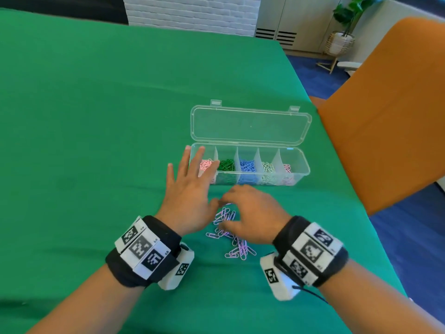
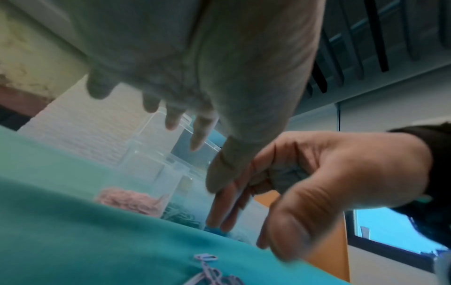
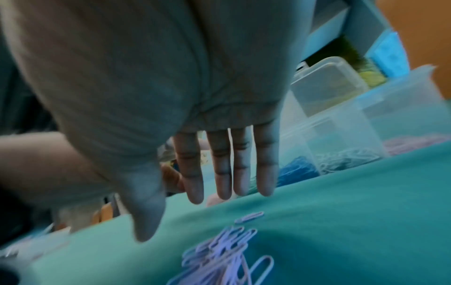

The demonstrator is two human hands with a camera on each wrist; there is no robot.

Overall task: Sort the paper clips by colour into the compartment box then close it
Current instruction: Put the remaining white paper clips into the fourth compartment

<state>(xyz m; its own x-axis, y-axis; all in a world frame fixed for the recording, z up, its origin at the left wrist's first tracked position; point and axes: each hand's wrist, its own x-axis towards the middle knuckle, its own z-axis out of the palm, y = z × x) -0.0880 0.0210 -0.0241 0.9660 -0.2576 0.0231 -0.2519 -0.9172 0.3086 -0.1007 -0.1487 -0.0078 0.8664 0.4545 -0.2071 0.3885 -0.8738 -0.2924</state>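
A clear compartment box [image 1: 299, 174] stands on the green cloth with its lid [image 1: 250, 126] folded flat behind it. Its compartments hold pink [image 1: 205, 163], green [image 1: 226, 165], blue [image 1: 248, 166], white [image 1: 267, 168] and pale pink [image 1: 287, 168] clips. A pile of lilac clips [image 1: 237, 248] lies loose in front of the box. My left hand [image 1: 189, 186] hovers with spread fingers over the box's left end and holds nothing. My right hand [image 1: 248, 210] hangs over the pile. Its fingers [image 3: 219, 165] are straight and empty above the lilac clips [image 3: 219, 256].
An orange chair [image 1: 385, 116] stands close beside the table's right edge, just right of the box. The green cloth [image 1: 96, 116] stretches far to the left and behind the box. A potted plant [image 1: 344, 32] stands on the floor at the back.
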